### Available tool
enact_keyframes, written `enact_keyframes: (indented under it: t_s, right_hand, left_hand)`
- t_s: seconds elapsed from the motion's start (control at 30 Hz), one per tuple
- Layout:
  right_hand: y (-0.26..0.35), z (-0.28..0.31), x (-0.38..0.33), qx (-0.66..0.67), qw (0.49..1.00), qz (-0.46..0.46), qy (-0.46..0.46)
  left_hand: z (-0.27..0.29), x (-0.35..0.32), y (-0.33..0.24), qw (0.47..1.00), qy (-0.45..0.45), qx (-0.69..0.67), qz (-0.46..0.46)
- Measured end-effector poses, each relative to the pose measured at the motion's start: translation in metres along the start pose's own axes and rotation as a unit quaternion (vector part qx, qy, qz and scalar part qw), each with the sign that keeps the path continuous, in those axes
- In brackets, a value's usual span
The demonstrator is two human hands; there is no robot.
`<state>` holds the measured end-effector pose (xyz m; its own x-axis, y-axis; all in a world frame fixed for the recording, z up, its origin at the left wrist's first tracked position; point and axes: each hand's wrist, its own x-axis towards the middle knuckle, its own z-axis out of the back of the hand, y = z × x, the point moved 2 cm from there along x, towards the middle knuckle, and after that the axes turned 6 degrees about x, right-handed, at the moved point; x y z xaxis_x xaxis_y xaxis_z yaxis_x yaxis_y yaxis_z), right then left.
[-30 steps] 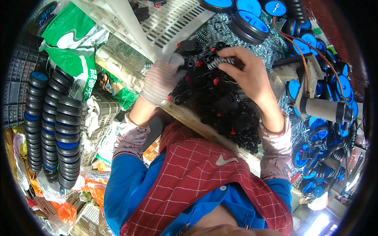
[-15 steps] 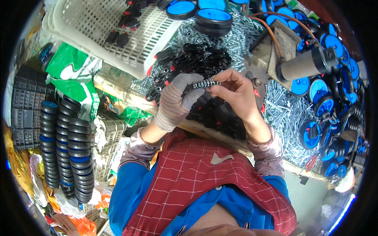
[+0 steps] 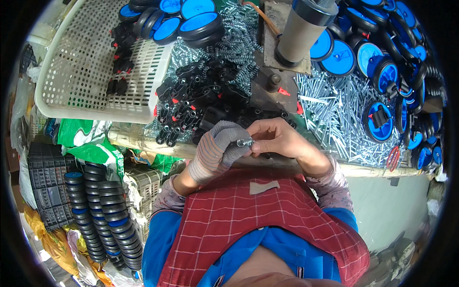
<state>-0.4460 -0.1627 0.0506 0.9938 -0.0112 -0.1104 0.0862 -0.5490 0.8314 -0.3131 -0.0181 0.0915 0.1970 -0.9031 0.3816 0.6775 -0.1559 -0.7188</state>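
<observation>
A small metal coil spring (image 3: 245,142) is between my two hands, close in front of the red checked apron. My left hand (image 3: 213,150), in a grey striped glove, is closed round one side of it. From the other side, the thumb and fingers of my bare right hand (image 3: 282,138) pinch it. The spring's coiled end shows, while the rest is covered by fingers. Just beyond the hands lies a heap of black plastic parts (image 3: 184,112), some with red pieces. Behind that heap spreads a pile of loose springs (image 3: 239,43).
A white perforated basket (image 3: 57,107) stands at the far left, beside blue-and-black wheels (image 3: 201,29). Long metal pins (image 3: 330,119) cover the table's right side, near red-handled scissors (image 3: 393,159). A metal cylinder (image 3: 301,38) rises at the back. Stacked wheels (image 3: 122,217) stand at the lower left.
My hands have come lower, nearer the apron. The spring, seen lengthwise before, now shows its end. The whole view has shifted, with the bench appearing farther left.
</observation>
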Motion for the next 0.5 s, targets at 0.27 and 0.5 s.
enact_keyframes:
  t_s: [0.27, 0.5]
  right_hand:
    - [-0.001, -0.005, -0.015, -0.130, 0.983, 0.091, -0.093]
    - [-0.005, -0.001, -0.015, -0.049, 0.991, 0.081, -0.090]
  left_hand:
    - [-0.005, -0.003, -0.012, 0.998, 0.016, 0.031, 0.054]
    - [-0.006, -0.007, -0.004, 0.997, 0.013, 0.013, 0.081]
